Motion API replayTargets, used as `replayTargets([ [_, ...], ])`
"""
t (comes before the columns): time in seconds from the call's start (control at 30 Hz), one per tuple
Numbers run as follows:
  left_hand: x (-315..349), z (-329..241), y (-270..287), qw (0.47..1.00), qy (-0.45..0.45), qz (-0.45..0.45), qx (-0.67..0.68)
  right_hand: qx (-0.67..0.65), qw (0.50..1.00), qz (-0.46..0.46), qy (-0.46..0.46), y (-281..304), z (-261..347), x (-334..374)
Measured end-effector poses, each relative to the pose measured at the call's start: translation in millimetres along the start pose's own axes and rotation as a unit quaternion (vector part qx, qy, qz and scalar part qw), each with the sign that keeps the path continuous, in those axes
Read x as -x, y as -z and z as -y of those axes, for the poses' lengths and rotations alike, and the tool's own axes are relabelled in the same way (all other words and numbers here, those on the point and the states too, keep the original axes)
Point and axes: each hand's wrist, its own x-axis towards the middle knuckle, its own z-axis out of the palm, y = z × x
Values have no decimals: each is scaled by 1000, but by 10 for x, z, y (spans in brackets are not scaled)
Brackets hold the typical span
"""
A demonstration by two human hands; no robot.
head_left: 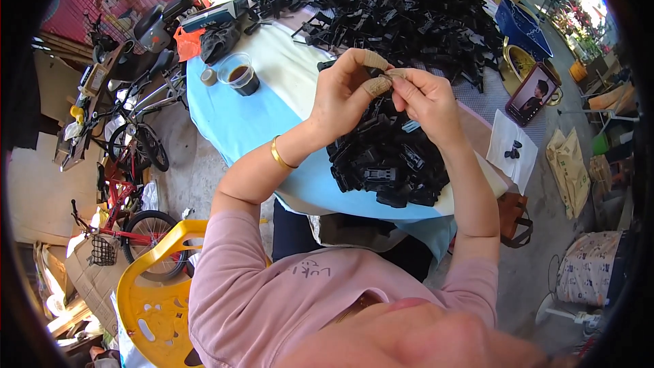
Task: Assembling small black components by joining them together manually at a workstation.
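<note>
My left hand (344,95), with tan wrappings on its thumb and index finger, is closed in a pinch above the table. My right hand (430,99) meets it fingertip to fingertip, also pinching. What lies between the fingertips is too small and covered to name; a bit of something dark shows there. Just below both hands spreads a near heap of black plastic parts (381,175), reaching close to the table's near edge. Beyond them rises a much larger pile of similar black parts (415,17).
On the blue and white tablecloth (238,126) stands a clear cup of dark liquid (241,75). A phone (533,95) leans at the right, by white paper (507,146) with small black pieces. A yellow chair (153,300) and bicycles (133,225) are at the left.
</note>
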Motion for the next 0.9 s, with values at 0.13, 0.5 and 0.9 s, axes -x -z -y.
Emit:
replayTargets([
  [0.13,20,-39,-21,991,-73,-32,-105,-7,1000,-5,4,-17,12,-4],
  [0.5,-383,102,735,950,139,32,-278,-28,992,-96,73,279,-123,-141],
  [0.9,-345,328,699,896,48,-1,-441,231,945,-101,207,101,-185,-132],
])
